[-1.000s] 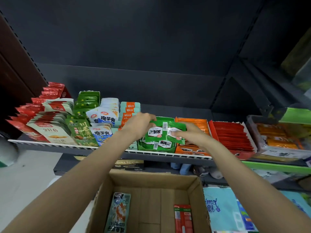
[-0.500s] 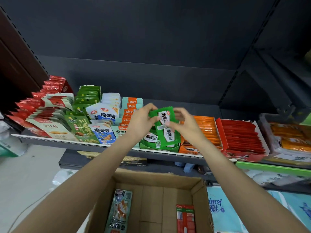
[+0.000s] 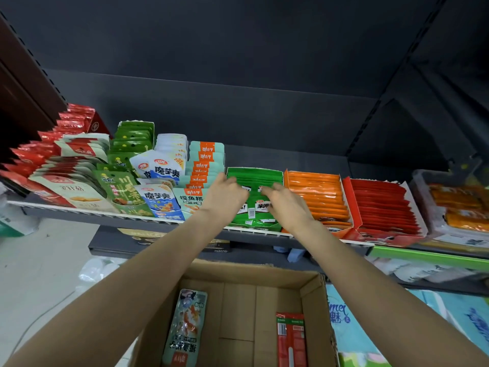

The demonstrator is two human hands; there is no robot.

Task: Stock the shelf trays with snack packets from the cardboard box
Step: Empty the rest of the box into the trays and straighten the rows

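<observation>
A green tray [image 3: 275, 174] of green snack packets [image 3: 255, 210] sits mid-shelf. My left hand [image 3: 225, 194] and my right hand [image 3: 284, 198] are both over this tray, fingers curled on the green packets and pressing them down among the row; the exact grip is hidden behind the hands. Below, the open cardboard box [image 3: 312, 300] holds a pale fish-print packet [image 3: 186, 327] on its left and a red packet [image 3: 291, 340] on its right.
Orange tray [image 3: 317, 197] and red tray [image 3: 381, 205] stand right of the green one; teal-orange packets [image 3: 203, 165], blue-white packets [image 3: 164, 168] and red packets [image 3: 53, 144] fill the left. A clear tub [image 3: 455, 207] sits far right. Blue bags [image 3: 352, 327] lie beside the box.
Both hands lowered the upright green packets into the green tray and moved further back over the row. The camera has shifted closer and slightly lower.
</observation>
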